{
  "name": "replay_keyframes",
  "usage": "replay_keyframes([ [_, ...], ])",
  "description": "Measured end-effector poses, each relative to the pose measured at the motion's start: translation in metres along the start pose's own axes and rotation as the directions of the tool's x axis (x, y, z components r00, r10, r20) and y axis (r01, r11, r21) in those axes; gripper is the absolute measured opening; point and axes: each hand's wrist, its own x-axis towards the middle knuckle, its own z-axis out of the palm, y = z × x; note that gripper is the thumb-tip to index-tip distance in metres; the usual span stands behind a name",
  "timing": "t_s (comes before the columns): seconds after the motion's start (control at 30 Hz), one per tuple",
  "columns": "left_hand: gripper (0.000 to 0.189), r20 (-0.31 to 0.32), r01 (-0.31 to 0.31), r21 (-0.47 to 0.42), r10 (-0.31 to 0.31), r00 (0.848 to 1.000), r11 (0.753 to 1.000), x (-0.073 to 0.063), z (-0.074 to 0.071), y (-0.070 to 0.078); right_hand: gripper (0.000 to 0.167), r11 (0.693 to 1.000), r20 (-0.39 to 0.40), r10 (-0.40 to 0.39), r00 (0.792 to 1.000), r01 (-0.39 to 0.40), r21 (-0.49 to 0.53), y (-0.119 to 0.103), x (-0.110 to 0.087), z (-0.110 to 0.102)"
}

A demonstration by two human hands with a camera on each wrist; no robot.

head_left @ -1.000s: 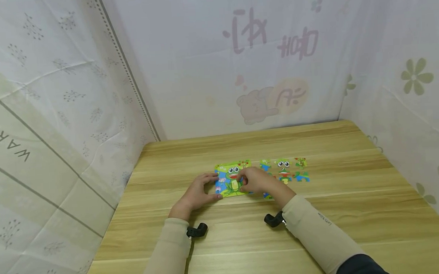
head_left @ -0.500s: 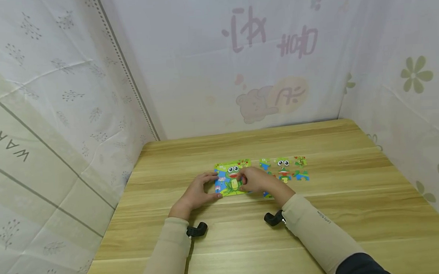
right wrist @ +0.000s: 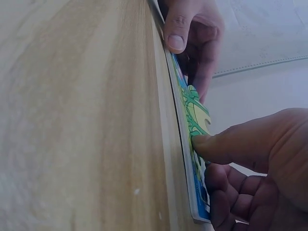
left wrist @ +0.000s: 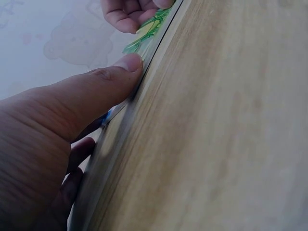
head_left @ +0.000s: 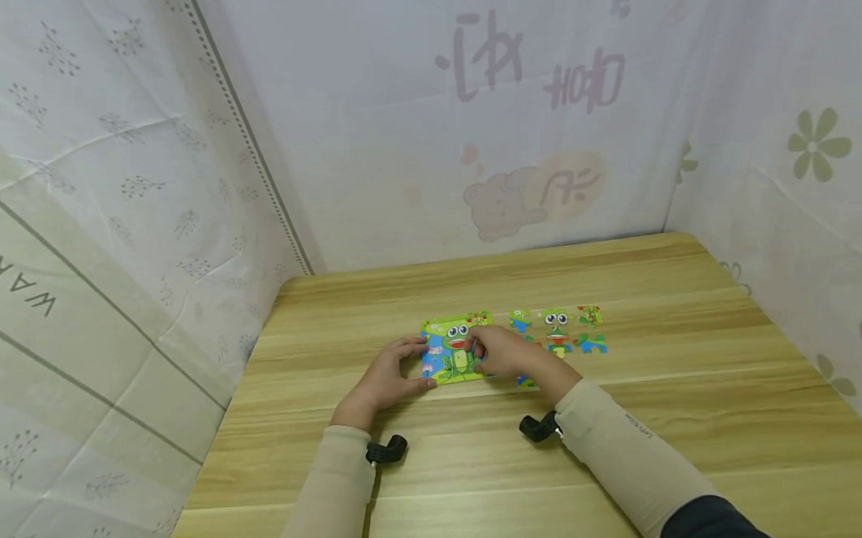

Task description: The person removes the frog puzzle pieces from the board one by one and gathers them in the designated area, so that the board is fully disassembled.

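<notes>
A frog picture puzzle board (head_left: 437, 327) lies flat on the table. My left hand (head_left: 385, 377) holds its left end, the thumb on the front corner and fingers along the left side. My right hand (head_left: 504, 350) is over the board's right part, fingers curled. In the right wrist view its thumb (right wrist: 207, 144) and curled fingers pinch a puzzle piece (right wrist: 198, 113) with a yellow belly and green legs, tilted up off the board. The same piece (left wrist: 147, 33) shows beyond my left thumb in the left wrist view. My right hand hides part of the board's right side.
To the right of the board lie several loose puzzle pieces in rows, among them a frog-eyes piece (head_left: 555, 318), a blue and green piece (head_left: 593, 343) and a corner piece (head_left: 589, 316). The wooden table (head_left: 449, 479) meets patterned cloth walls (head_left: 393, 100) behind and at the sides.
Both hands stay at the board almost unmoved. The right fingers shift very slightly over the frog's right side; the loose pieces lie as before.
</notes>
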Motion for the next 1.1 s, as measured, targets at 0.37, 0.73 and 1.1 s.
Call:
replay_keyframes([
  [0.37,0.068,-0.001,-0.014,0.021,0.014,1.000,1.000,0.0001,-0.0005,0.0003,0.026,0.999,-0.029,-0.017,0.999,0.017,-0.027,0.0013,0.0015,0.0002],
  [0.73,0.070,0.005,-0.004,0.016,0.003,1.000,1.000,-0.0002,-0.0004,0.0010,0.023,0.999,-0.019,-0.029,0.999,0.028,-0.036,0.0014,-0.0001,-0.0011],
  [1.1,0.071,0.003,-0.001,0.018,0.001,1.000,1.000,-0.0016,-0.0015,0.0029,0.028,0.999,-0.035,-0.023,0.999,0.021,-0.049,-0.0026,-0.0036,-0.0025],
])
